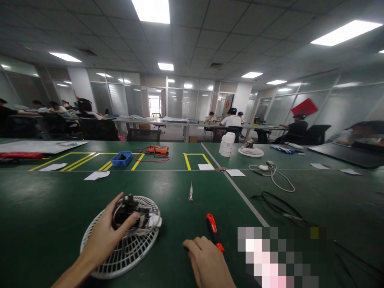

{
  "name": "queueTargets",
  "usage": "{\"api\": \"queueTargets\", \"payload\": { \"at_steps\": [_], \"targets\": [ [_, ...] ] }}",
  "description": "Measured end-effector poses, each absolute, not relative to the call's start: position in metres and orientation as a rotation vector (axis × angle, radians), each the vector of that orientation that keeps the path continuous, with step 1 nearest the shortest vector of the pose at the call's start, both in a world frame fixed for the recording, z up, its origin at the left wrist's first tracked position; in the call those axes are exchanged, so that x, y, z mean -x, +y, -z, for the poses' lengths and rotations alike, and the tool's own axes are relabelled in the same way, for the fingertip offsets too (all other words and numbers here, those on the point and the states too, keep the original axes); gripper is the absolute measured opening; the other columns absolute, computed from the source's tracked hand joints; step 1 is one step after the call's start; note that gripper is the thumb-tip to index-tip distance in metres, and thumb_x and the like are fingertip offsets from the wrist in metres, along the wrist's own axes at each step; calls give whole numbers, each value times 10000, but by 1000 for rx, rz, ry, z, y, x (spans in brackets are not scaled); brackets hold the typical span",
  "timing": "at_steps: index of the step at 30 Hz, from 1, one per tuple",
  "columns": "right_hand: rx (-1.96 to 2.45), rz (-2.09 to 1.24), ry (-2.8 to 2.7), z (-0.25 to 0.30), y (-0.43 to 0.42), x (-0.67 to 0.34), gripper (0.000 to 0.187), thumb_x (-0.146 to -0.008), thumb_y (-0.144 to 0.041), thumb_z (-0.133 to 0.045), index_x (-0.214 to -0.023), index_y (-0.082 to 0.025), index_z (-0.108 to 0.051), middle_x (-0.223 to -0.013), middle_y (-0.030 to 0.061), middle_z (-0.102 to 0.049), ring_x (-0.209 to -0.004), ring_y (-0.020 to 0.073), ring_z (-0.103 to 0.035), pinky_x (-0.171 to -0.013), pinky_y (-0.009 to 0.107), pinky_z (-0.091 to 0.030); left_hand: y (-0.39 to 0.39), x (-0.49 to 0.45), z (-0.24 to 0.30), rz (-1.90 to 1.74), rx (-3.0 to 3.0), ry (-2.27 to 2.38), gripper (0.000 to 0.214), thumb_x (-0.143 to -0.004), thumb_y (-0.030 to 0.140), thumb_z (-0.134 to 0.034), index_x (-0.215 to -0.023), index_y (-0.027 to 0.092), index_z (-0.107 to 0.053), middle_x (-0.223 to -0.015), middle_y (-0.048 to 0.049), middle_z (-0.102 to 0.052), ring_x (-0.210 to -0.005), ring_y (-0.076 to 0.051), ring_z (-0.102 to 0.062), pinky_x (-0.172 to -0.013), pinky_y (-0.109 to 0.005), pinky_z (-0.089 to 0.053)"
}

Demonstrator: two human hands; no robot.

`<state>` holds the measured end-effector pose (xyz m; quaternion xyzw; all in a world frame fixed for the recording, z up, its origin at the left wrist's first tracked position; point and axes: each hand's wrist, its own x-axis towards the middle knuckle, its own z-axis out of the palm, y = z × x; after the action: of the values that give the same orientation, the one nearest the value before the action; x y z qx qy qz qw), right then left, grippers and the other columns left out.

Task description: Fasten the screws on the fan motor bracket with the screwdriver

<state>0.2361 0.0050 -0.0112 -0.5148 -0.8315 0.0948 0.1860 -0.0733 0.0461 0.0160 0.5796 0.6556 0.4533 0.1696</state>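
Note:
A white round fan grille (132, 248) lies on the green table with a dark fan motor (129, 212) and wires on top of it. My left hand (105, 232) is closed around the motor, thumb on the near side and fingers at the far side. To the right, my right hand (207, 256) rests low over the table, fingers loosely bent and holding nothing that I can see. Just beyond it lies a red and black screwdriver handle (212, 228), apart from the fingers. A thin clear-handled screwdriver (191, 193) lies farther away, in the middle.
Beyond are a blue bin (121, 159), an orange multimeter (159, 149) with red leads, paper slips (206, 167) and yellow tape marks. At right stand a white plastic part (227, 145), another fan grille (251, 152), a white cord (282, 182) and black cable (279, 208). Several people sit farther back.

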Motion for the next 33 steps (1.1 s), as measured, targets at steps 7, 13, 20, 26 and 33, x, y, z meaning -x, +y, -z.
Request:
{"api": "queueTargets", "payload": {
  "at_steps": [7,13,20,26,33],
  "targets": [
    [1328,-800,-1746,-10,10,-244,139,-936,-268,-505,-935,-236,-640,-837,35,-688,-732,206,-637,-673,327,-471,40,1,-11,-1273,-2064,1584,926,-889,544,-632,-1606,272,-112,-1634,-161,-328,-1486,-355,-389,-1198,-622,-362],
    [1143,-1045,-1322,-13,13,-244,348,-847,-562,-703,-844,-231,-596,-810,39,-670,-730,206,-626,-667,329,-480,28,-15,4,-1420,-2380,1665,875,-891,438,-640,-1601,304,-146,-1678,-121,-229,-1519,-367,-315,-1191,-631,-377],
    [910,-1328,-1155,-12,9,-240,396,-786,-527,-816,-850,-217,-578,-853,27,-688,-619,128,-610,-609,274,-462,28,-21,15,-1349,-2303,1699,909,-873,457,-651,-1602,256,-147,-1618,-149,-358,-1440,-353,-453,-1134,-577,-476],
    [857,-1398,-1234,1,-1,-223,395,-803,-547,-791,-825,-219,-573,-839,22,-672,-550,101,-560,-522,246,-441,16,-16,18,-1286,-2467,1582,955,-858,457,-664,-1610,247,-114,-1669,-153,-253,-1493,-367,-377,-1118,-536,-503],
    [960,-1190,-1378,15,-4,-223,338,-849,-541,-720,-824,-218,-624,-843,45,-693,-493,97,-541,-457,228,-408,11,-14,26,-1269,-2559,1453,1004,-831,437,-690,-1617,251,-94,-1678,-163,-219,-1507,-366,-351,-1115,-517,-501]
  ]
}}
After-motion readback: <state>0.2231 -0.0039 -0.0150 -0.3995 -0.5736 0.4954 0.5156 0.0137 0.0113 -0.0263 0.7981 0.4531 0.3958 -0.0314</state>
